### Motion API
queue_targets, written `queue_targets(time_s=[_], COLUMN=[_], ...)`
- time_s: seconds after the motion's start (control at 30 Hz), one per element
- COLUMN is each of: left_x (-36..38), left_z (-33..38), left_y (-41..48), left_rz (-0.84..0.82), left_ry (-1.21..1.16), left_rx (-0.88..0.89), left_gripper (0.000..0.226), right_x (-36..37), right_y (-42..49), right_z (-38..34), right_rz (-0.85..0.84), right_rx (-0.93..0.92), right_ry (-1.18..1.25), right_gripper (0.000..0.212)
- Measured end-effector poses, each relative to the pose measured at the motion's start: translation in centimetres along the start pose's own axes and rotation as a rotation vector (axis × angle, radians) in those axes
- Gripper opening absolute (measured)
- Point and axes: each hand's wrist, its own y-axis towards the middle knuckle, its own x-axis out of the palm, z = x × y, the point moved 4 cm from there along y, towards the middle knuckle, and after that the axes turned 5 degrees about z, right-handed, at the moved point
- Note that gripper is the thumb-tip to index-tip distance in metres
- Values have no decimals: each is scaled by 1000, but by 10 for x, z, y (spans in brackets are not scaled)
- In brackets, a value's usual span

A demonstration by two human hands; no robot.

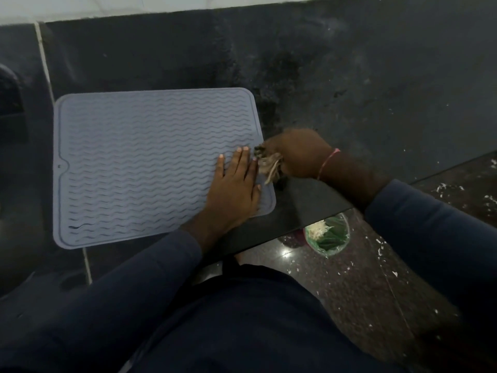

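Perhaps peelings (pixel 269 168) in right hand (pixel 294 154)

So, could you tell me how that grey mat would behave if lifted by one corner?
The mat looks thin and rubbery, so it would probably droop. Its wavy ridges suggest decent grip. The left hand pressed flat on it hints it might slide otherwise.
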Motion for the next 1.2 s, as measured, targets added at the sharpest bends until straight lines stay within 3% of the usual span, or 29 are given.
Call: queue_targets(time_s=[0.17,0.37,0.5,0.67,0.8,0.93,1.03,1.13,1.2], left_x=[-1,1,2,5,5,-1,-6,-17,-29], left_z=[1,12,12,12,12,12,12,7,-5], left_y=[-2,0,-1,1,2,1,0,10,30], left_rz=[45,19,29,9,5,-46,-36,6,66], left_ry=[1,-23,-36,2,7,-4,-20,-80,-159], left_rx=[-9,-57,-63,-75,-79,-93,-104,-127,-167], left_gripper=[64,65,64,64,67,68,67,64,62], right_x=[14,31,15,-6,17,23,27,28,23], right_y=[-26,-67,-60,-4,-7,-46,-61,-48,-25], right_z=[-12,-34,-24,9,-1,-14,-23,-3,24], right_rz=[-66,-110,-261,-4,-48,-47,-97,-211,-100], right_rx=[-177,-267,-230,-120,-235,-314,-366,-215,-54], right_ry=[-144,-93,7,-47,-144,-72,-43,222,402], right_gripper=[29,38,26,26,23,24,36,29,22])
